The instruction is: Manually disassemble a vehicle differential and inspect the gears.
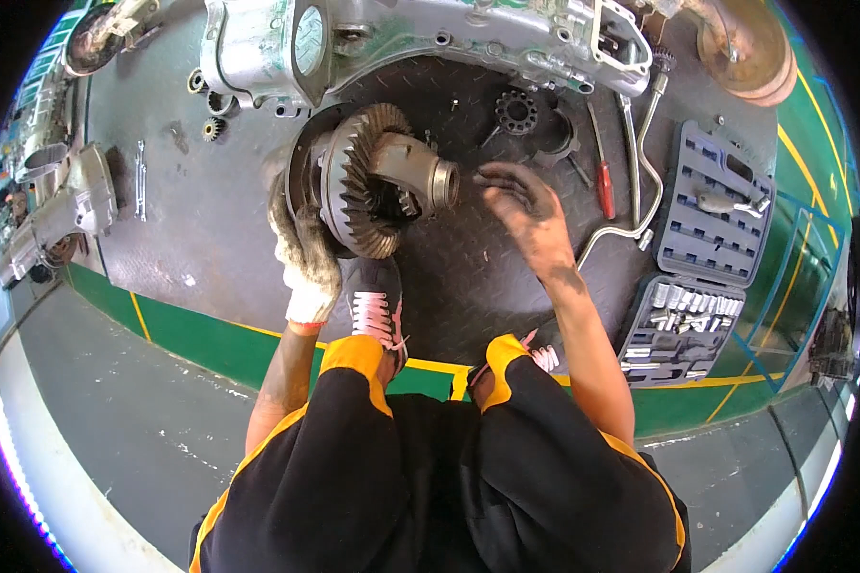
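My left hand (308, 250), in a dirty white knit glove, grips the left side of a differential (403, 170). The differential lies on its side and carries a large toothed ring gear (354, 186); a short round hub sticks out to its right. Bare and blackened with grease, my right hand (527, 212) is just right of that hub, apart from it. Its fingers are loosely curved with a gap to the thumb, and I see nothing in them. The left glove's fingertips are partly hidden behind the differential.
A large silver housing (468, 38) spans the far side of the dark metal plate (191, 229). To the right lie a red-handled screwdriver (606, 189), a bent bar (652, 172) and an open socket set (712, 205). Small gears (214, 128) and wrenches (141, 181) lie left.
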`<state>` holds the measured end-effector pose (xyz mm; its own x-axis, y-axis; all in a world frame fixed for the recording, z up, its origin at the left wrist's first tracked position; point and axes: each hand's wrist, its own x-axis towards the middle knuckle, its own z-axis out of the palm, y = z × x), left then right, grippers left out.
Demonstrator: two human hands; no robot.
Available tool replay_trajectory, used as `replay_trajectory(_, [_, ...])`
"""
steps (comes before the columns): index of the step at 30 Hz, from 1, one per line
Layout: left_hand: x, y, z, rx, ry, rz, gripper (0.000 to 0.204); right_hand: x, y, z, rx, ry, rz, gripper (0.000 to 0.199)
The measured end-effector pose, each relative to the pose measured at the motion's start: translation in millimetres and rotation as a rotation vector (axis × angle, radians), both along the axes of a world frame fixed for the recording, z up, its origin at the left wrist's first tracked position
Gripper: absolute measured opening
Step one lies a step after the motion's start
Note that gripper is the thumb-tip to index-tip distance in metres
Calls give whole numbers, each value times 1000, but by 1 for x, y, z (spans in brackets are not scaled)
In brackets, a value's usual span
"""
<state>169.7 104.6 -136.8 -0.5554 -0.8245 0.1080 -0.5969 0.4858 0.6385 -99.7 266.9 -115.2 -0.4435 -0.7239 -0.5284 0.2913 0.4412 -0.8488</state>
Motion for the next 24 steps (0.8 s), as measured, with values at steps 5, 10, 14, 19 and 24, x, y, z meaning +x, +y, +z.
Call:
replay_trajectory(5, [-2, 3, 6, 158, 9, 100, 55, 16, -59, 18, -361, 679, 230, 72])
replay_trajectory(10, [-5, -1, 11, 260, 30, 231, 59, -9, -98, 34, -60, 385, 671, 58])
replay_trajectory(14, [-3, -1, 19, 298, 46, 157, 63, -9, -104, 26, -221, 287, 598, 68])
replay_trajectory(19, [2, 9, 30, 486, 327, 48, 77, 11, -100, 10, -25, 335, 480, 50])
replay_trajectory(24, [-1, 10, 23, 313, -88, 135, 113, 27, -93, 5, -224, 395, 226, 40])
